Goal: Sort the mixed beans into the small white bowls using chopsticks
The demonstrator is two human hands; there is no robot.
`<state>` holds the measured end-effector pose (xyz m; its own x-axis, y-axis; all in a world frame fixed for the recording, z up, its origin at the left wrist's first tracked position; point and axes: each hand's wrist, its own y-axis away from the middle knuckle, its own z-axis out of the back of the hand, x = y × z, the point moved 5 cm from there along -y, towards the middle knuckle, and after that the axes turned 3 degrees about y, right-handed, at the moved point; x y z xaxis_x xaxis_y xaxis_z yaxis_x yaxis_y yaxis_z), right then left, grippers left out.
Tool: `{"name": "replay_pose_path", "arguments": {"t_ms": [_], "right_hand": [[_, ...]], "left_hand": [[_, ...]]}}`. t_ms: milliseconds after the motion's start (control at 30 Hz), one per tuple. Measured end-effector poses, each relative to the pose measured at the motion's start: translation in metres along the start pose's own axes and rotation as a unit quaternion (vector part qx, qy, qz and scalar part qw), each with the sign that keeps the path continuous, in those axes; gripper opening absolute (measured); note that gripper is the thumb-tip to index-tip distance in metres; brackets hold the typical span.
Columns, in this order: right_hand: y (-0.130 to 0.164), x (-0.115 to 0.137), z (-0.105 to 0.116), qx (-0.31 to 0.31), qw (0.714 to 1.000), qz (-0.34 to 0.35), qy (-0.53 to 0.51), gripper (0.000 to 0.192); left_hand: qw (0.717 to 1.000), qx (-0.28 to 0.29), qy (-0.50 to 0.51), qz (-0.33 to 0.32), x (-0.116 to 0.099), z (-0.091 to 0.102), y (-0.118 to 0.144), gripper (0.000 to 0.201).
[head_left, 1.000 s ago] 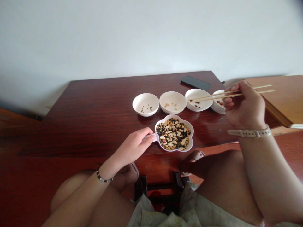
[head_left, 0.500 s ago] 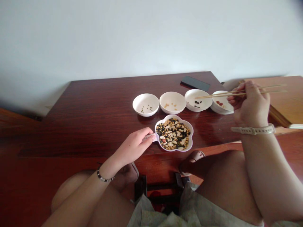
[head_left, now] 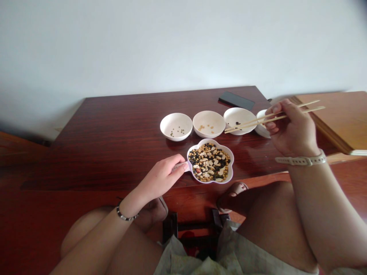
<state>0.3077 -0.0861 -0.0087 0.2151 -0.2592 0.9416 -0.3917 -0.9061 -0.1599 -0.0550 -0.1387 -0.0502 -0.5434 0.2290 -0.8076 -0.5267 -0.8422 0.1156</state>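
Note:
My left hand (head_left: 168, 173) is closed on the handle of a flower-shaped dish (head_left: 231, 168), which holds mixed yellow and dark beans, peanuts and a reddish one. My right hand (head_left: 292, 128) grips a pair of chopsticks (head_left: 258, 121); their tips hang between the dish and the white bowls, with nothing visible between them. In a row stand a bowl with small green beans (head_left: 176, 119), a bowl with yellowish beans (head_left: 209, 116), a bowl with black beans (head_left: 239, 113), and a rightmost bowl (head_left: 262, 131) partly hidden behind my right hand.
A dark phone-like slab (head_left: 236, 100) lies behind the bowls on the dark wooden table (head_left: 120, 137). At the right is a lighter wooden surface (head_left: 341, 118). A pale wall (head_left: 160, 46) rises behind the table.
My right hand has moved left, bringing the chopstick tips from over the black-bean bowl to its near left edge. My left hand and the dish stay in place.

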Motion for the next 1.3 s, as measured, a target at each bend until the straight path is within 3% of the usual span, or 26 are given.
{"name": "replay_pose_path", "arguments": {"t_ms": [167, 433, 833, 1300], "right_hand": [[0.013, -0.007, -0.016, 0.118, 0.989, -0.044, 0.078, 0.026], [0.028, -0.015, -0.029, 0.181, 0.964, -0.096, 0.166, 0.034], [0.029, -0.02, -0.032, 0.209, 0.947, -0.092, 0.226, 0.036], [0.036, -0.033, -0.044, 0.235, 0.95, -0.124, 0.165, 0.034]], "left_hand": [[1.0, -0.001, -0.001, 0.002, -0.002, -0.001, -0.001, 0.035], [1.0, 0.004, -0.001, 0.008, -0.004, -0.002, -0.002, 0.034], [1.0, 0.006, -0.004, 0.008, -0.004, -0.002, -0.002, 0.033], [1.0, 0.003, -0.005, 0.003, -0.006, -0.003, -0.004, 0.033]]}}
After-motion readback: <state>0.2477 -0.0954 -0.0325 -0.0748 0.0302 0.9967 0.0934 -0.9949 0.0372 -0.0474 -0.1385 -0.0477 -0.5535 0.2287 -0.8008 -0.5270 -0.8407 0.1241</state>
